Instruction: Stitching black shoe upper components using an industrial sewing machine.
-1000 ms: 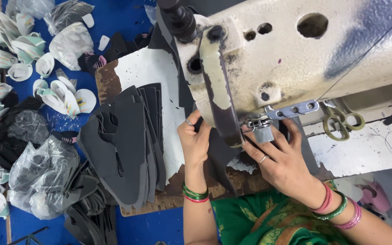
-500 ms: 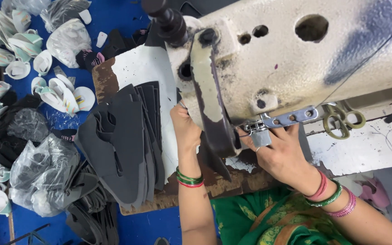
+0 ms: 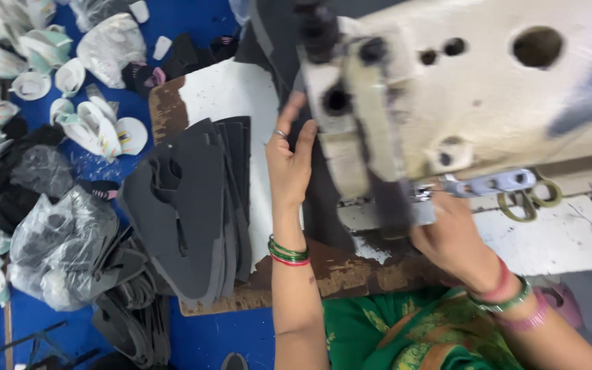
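While pressed flat and spread on the dark fabric piece, left hand steadies it beside the needle. Right hand, near and partly hidden below the sewing machine head: grip cannot be told. Left, stacked grey cut pieces within easy reach. Farther left, white shoe parts on blue floor.

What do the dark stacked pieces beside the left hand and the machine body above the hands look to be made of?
Dark stacked pieces: probably foam or a synthetic sheet, matte charcoal, judging by their thick, soft-looking cut edges and lack of shine. Machine body: apparently cast metal under cream paint, worn and grimy, with dark chipped patches and round holes. The left hand lies flat on dark material beside it; the right hand is under the machine head.
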